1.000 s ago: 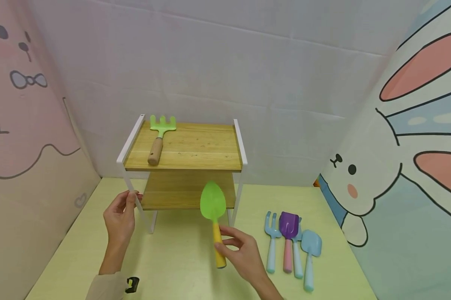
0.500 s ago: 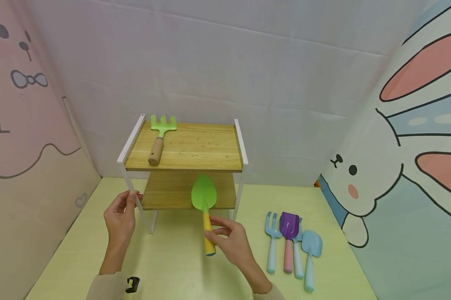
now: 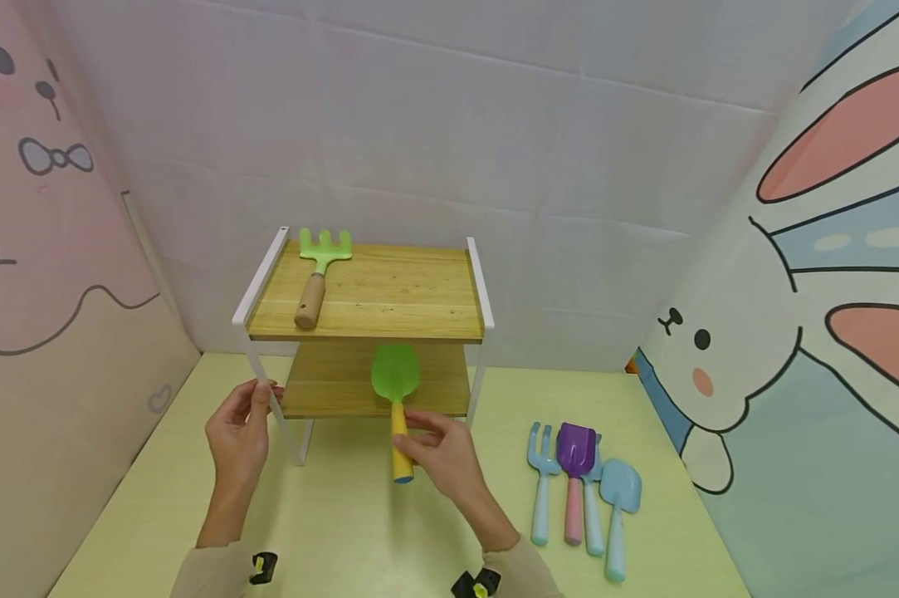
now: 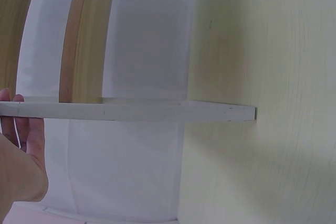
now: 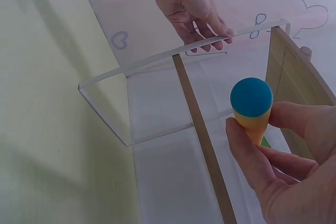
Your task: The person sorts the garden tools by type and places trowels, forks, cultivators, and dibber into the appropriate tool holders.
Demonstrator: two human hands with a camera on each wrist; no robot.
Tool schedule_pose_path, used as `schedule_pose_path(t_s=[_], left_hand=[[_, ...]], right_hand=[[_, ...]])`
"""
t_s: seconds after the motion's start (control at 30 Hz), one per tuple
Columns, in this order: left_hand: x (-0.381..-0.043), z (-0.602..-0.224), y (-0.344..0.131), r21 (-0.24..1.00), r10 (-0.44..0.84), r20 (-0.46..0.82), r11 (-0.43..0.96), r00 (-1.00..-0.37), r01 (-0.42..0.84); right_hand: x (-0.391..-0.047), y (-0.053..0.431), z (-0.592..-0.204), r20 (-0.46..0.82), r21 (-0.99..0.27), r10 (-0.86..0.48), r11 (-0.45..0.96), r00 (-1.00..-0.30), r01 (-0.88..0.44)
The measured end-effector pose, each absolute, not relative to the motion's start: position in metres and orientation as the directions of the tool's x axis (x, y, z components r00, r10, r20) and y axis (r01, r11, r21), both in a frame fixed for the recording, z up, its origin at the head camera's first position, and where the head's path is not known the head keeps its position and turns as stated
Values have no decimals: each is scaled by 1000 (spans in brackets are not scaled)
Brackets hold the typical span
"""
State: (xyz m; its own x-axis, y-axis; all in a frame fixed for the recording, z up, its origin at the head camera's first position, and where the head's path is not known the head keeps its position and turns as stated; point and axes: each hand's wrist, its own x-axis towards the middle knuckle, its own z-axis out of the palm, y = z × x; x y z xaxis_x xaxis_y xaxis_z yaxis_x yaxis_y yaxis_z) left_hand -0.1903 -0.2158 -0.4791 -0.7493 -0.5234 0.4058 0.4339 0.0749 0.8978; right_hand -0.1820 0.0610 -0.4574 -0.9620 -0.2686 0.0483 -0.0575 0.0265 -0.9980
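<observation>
A small two-tier rack with wooden shelves (image 3: 412, 291) and a white frame stands on the table. My left hand (image 3: 243, 428) grips its front left leg (image 4: 142, 110), thumb on the near side and fingers behind. My right hand (image 3: 442, 453) pinches the yellow handle (image 3: 400, 448) of a hand trowel between thumb and fingers; the blue handle end (image 5: 251, 97) faces the right wrist camera. The trowel's green blade (image 3: 395, 371) points away, under the upper shelf's front edge, overlapping the lower shelf (image 3: 322, 390) in the head view. A green hand fork (image 3: 319, 282) with a wooden handle lies on the upper shelf's left.
To the right on the pale yellow table (image 3: 344, 531) lie a light blue fork (image 3: 542, 482), a purple shovel (image 3: 575, 453) with a pink handle over another blue tool (image 3: 593, 515), and a light blue shovel (image 3: 621, 486). Printed cloth walls (image 3: 554, 183) stand behind and at both sides.
My right hand has carried the trowel left and forward, from the rack's right front to the opening between the shelves, its blade tipping flatter. My left hand stays on the leg.
</observation>
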Motion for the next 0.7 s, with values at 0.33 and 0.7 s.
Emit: schedule_pose_path(t_s=[0.33,0.7], left_hand=[[-190,-479,-216,896,-525,412,83,-745,437],[-190,-478,-215,903,-526,390,58,-756,426]], right_hand=[[-199,41,-447,35,-999,-253,10,-967,-39],[-220,20,-447,-18,-1000,-202,25,-979,13]])
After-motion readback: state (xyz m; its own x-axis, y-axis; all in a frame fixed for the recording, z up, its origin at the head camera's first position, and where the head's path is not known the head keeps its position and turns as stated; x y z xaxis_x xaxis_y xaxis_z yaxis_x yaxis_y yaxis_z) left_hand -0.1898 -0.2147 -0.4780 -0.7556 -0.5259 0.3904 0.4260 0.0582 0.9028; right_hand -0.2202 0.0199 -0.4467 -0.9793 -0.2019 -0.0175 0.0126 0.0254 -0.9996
